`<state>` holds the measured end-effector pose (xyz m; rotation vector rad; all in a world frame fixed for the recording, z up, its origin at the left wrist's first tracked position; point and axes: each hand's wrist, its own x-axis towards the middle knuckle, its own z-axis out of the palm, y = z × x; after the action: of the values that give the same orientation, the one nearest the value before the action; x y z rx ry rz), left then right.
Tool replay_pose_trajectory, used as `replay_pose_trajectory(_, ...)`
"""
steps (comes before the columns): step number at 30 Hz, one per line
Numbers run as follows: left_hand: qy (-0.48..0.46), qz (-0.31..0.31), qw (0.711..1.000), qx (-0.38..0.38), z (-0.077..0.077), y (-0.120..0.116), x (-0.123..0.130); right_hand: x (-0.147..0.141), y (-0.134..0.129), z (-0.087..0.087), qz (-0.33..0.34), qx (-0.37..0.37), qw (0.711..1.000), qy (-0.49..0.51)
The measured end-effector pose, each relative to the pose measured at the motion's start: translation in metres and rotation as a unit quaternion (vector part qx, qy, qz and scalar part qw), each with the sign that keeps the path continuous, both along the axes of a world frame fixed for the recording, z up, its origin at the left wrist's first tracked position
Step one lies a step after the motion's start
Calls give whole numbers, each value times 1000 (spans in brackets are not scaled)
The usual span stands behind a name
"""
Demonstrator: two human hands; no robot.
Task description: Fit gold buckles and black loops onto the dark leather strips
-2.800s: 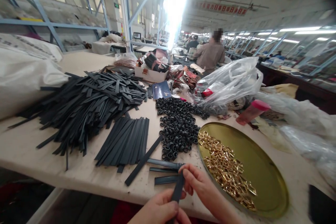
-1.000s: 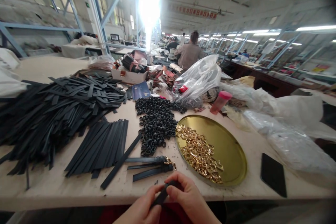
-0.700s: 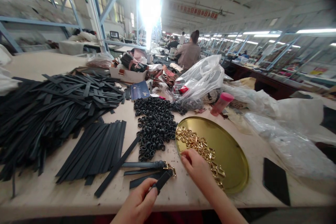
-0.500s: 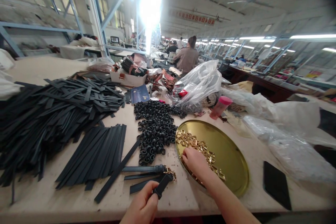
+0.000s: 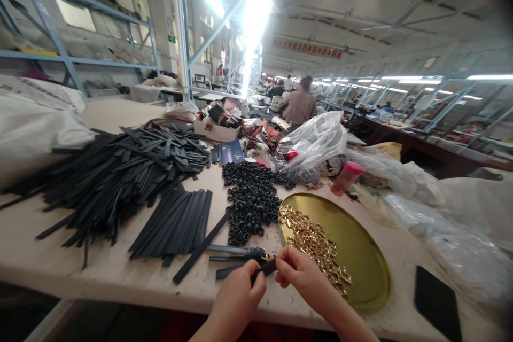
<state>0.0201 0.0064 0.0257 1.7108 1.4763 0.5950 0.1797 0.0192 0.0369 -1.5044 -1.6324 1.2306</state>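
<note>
My left hand (image 5: 242,291) is closed round a short black strap (image 5: 264,269), whose end points toward my right hand (image 5: 294,270). The right fingers are pinched together at that end; whatever lies between them is hidden. Just behind the hands lie several finished black straps (image 5: 230,250), one with a gold buckle at its tip. Beside my right hand, a round gold tray (image 5: 360,256) holds a heap of small gold buckles (image 5: 315,240). A mound of black strap loops (image 5: 250,203) sits behind the hands. One long black strip (image 5: 200,250) lies slantwise to the left.
A row of flat black strips (image 5: 174,224) and a large pile of them (image 5: 132,171) fill the left. A phone (image 5: 437,299) lies at the right edge. Behind are a pink-lidded jar (image 5: 348,177), plastic bags (image 5: 316,141) and an open box (image 5: 214,131). A person (image 5: 300,104) sits farther back.
My right hand has left the buckles in the tray and moved left to the strap's end. My left hand has turned the strap toward it. The view has shifted left and up.
</note>
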Motion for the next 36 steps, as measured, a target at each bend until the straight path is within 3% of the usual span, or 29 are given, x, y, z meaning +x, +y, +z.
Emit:
replay_pose_trajectory(4, -18, -4, 1000, -17, 2, -11, -7, -10, -14, -7, 0, -86, 978, 188)
replay_pose_trajectory(10, -136, -47, 989, -21, 18, -23, -11, -26, -24, -10, -100, -49, 943, 313)
replay_pose_trajectory(14, -195, -48, 979, -25, 12, -24, -12, -35, -35, -12, -125, -60, 939, 315)
replay_pose_trajectory(19, -246, -35, 965, -84, 0, -24, -13, -43, -44, -22, -161, -67, 931, 320)
replay_pose_trajectory(25, -295, -23, 939, -176, -6, -23, -16, -49, -50, -30, -162, -4, 957, 241)
replay_pose_trajectory(32, -303, -25, 930, -206, -7, -23, -18, -49, -46, -30, -178, -53, 942, 279)
replay_pose_trajectory(36, -284, -5, 941, -182, -9, -23, -17, -49, -49, -28, -177, 30, 968, 173)
